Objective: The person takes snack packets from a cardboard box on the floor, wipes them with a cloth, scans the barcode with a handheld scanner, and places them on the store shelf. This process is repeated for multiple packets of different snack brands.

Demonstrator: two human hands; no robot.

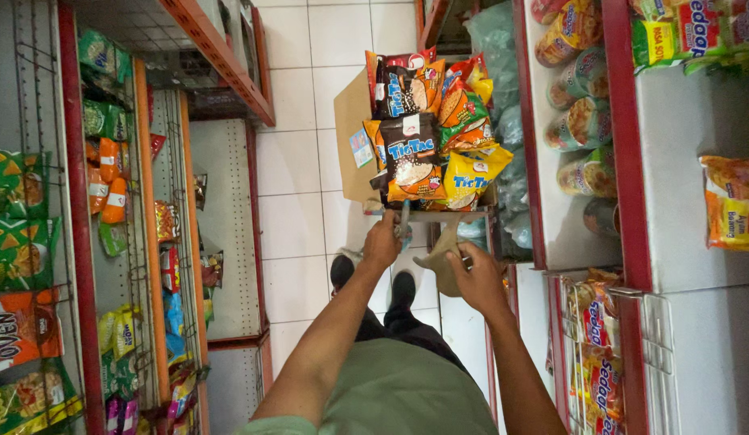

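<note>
Head view: snack-crammed cardboard box (354,137)

We're in a small grocery shop: a narrow aisle of white floor tiles (298,161) runs between red-edged shelves (624,161) stacked with snack packets (20,250) and cup noodles (580,121), and a cardboard box (354,137) brims with snack bags (427,137).

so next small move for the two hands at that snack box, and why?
Probably fold the loose flap outward with the right hand. The cardboard box is heaped with snack packets. The left hand grips a thin tool at the near edge, blade not clear. The flap sits under the right fingers, so clearing it looks sensible before anything else.
</note>
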